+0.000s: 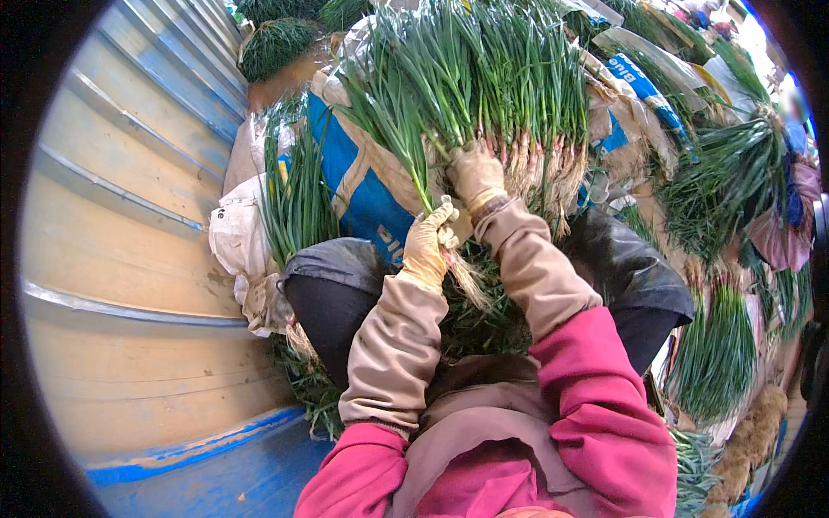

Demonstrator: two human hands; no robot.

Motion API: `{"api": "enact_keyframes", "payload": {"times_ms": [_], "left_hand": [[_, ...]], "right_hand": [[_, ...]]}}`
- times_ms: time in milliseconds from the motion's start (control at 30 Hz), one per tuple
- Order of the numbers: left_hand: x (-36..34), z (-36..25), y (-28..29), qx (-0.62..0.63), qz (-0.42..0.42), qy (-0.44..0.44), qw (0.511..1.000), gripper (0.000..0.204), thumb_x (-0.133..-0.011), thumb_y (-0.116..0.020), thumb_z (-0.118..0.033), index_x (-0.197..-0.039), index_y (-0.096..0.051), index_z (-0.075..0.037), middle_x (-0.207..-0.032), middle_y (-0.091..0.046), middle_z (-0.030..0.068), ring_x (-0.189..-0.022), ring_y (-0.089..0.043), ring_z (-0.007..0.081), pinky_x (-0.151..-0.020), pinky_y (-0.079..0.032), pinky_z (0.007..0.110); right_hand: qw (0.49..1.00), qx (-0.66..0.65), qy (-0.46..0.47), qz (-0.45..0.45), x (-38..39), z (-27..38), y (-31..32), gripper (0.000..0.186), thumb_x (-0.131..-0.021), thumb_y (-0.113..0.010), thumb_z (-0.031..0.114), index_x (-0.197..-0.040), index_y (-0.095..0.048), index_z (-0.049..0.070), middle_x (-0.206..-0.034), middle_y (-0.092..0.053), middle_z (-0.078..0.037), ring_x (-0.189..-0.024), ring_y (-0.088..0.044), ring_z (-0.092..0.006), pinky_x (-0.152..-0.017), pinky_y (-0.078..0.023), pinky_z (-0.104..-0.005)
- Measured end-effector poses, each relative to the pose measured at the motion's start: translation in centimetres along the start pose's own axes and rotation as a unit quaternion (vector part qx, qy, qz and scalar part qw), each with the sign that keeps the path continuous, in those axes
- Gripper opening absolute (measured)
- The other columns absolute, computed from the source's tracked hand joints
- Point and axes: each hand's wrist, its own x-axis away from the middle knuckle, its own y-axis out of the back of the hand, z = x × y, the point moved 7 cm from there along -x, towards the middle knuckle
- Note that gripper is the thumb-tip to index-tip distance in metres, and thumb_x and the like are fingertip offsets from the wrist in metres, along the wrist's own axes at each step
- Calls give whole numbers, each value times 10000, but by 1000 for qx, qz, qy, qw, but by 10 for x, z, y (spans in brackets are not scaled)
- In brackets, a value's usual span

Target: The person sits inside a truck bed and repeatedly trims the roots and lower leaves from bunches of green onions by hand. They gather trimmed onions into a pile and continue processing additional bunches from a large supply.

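Sorting of green onions by two gloved hands over a sack

A seated worker's forearms enter from below, in pink sleeves [604, 388] partly covered by brown oversleeves [393, 345]. The left hand [425, 249], in a pale yellow glove, is closed around a small bunch [418, 177] of green onions near its root end. The bunch is tilted, its leaves pointing away and to the left, its pale roots [466, 278] hanging below the fist. The right hand [477, 177], likewise gloved, lies just beyond the left, at the left end of a broad row [527, 95] of onions. Its fingertips are hidden, so whether it grips a stalk cannot be told.

The row rests on a blue and tan sack [341, 168], covering its middle and far edge; the leaves point away, while the reddish bulbs and matted roots face the worker. The sack's left part shows bare. Beside its left edge stands another bundle [298, 194], next to a white sack [246, 233]. The worker's dark-clad knees [337, 272] flank the near edge, with loose greens [484, 324] between them.

A ribbed wall [138, 242] rises at left. At right lie a large sheaf [730, 177] and, nearer the worker, a tied-looking cluster [712, 354] of onions.
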Motion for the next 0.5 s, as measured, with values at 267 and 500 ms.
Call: {"api": "enact_keyframes", "payload": {"times_ms": [267,500], "left_hand": [[-5,2,-2,41,12,-15,999,127,-859,-587,-136,-961,-606,-61,-774,-641,62,-406,-420,58,-367,-355,199],[6,2,-3,-19,-28,-59,998,123,-834,-631,-158,-870,-622,-41,-646,-603,42,-370,-395,64,-323,-326,224]], "right_hand": [[958,-272,37,-83,89,-16,55,131,-782,-626,128,-897,-589,80,-678,-573,-74,-555,-558,-142,-521,-470,-277],[872,-485,-55,33,132,-69,-41,97,-718,-633,46,-783,-562,57,-673,-584,-118,-592,-582,-222,-582,-462,-302]]}}
